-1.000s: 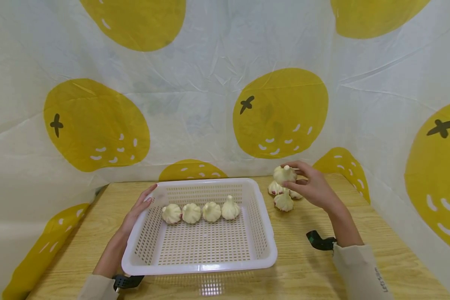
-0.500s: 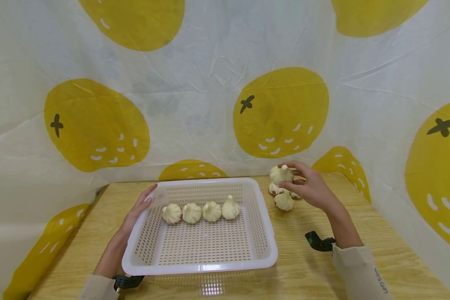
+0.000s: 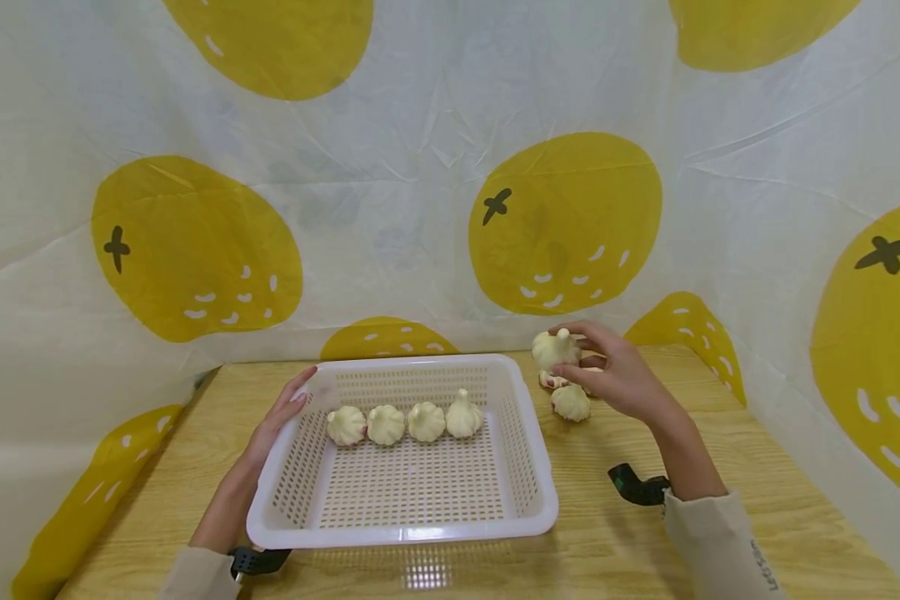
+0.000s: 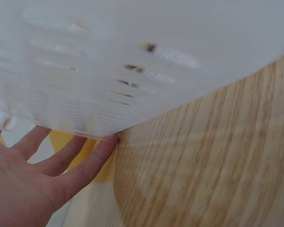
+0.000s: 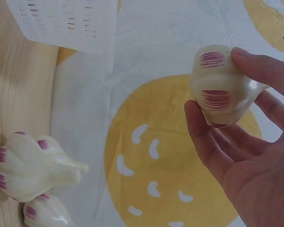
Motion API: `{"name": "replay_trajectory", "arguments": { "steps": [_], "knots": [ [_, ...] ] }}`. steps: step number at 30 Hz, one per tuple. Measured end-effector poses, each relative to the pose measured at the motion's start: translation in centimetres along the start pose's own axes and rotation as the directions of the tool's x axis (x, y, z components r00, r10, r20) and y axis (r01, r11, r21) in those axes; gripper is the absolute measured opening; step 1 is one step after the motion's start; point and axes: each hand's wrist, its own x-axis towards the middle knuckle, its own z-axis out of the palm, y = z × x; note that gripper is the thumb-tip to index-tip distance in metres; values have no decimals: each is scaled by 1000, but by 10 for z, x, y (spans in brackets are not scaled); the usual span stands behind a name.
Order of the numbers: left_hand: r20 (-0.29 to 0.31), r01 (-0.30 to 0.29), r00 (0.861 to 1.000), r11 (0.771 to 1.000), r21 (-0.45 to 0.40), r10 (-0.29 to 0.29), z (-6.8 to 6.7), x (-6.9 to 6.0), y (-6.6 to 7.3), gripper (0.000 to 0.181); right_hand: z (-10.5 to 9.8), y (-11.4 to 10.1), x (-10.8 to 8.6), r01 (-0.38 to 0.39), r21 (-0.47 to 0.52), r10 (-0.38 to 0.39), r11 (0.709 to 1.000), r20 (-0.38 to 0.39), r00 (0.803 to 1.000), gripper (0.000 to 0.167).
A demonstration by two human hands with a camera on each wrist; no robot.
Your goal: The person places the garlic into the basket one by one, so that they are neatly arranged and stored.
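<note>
A white perforated plastic basket (image 3: 412, 533) stands on the wooden table with a row of several garlic bulbs (image 3: 386, 425) in it. My left hand (image 3: 270, 425) holds the basket's left side at the rim. In the left wrist view, its fingers (image 4: 87, 165) lie against the outer wall. To the right of the basket, my right hand (image 3: 618, 375) holds a garlic bulb (image 3: 553, 352) between thumb and fingers, raised above the others. Purple streaks show on that bulb in the right wrist view. Below it more garlic bulbs (image 3: 572, 403) lie on the table, partly hidden.
The wooden table (image 3: 607, 550) extends around the basket. Behind and beside it hangs a white cloth (image 3: 390, 250) printed with large yellow fruits. Black camera mounts (image 3: 637, 487) sit on both wrists, below beige sleeves.
My right hand has moved slightly left toward the basket with the garlic bulb in its grip. The left hand, the basket and its row of bulbs stay in place.
</note>
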Motion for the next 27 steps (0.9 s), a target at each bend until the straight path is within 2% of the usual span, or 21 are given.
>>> {"name": "replay_trajectory", "arguments": {
  "steps": [10,18,27],
  "knots": [
    [36,-25,999,999,-21,26,-3,1,-2,54,6,-14,12,47,-51,-47,998,3,999,44],
    [33,-23,999,999,-27,23,-5,1,-3,55,15,-35,29,124,-87,-120,989,44,992,46],
    [48,-28,998,999,-42,30,-6,2,-4,55,28,-53,47,147,-52,-142,988,94,985,47]
  ]
}}
